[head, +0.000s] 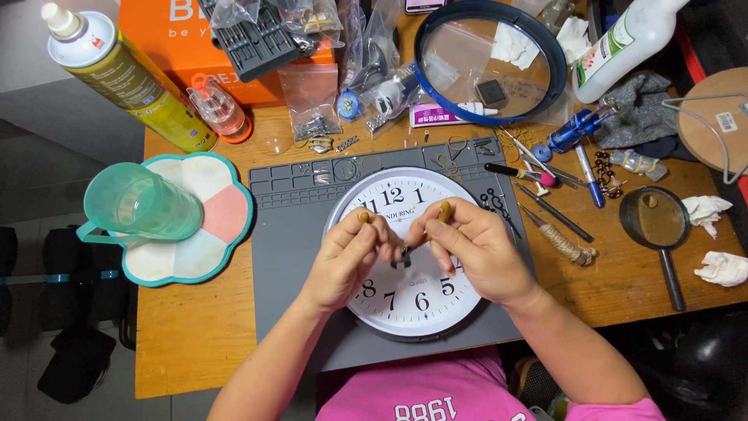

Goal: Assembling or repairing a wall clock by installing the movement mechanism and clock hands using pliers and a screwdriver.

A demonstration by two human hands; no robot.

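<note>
Head view: both hands, left (347, 253) and right (467, 245), each pinch a small wooden-handled tool (444, 211) over the middle of a white wall clock (413, 300), which lies directly beneath them on a grey mat (284, 249).

I note a wall clock (413, 257) with glossy white plastic rim and smooth dial, matt grey rubbery mat (292, 242), worn bare-wood surface (187, 335), translucent green plastic cup (140, 204), glossy metal spray can (132, 82), crumpled white tissue (721, 267)
</note>
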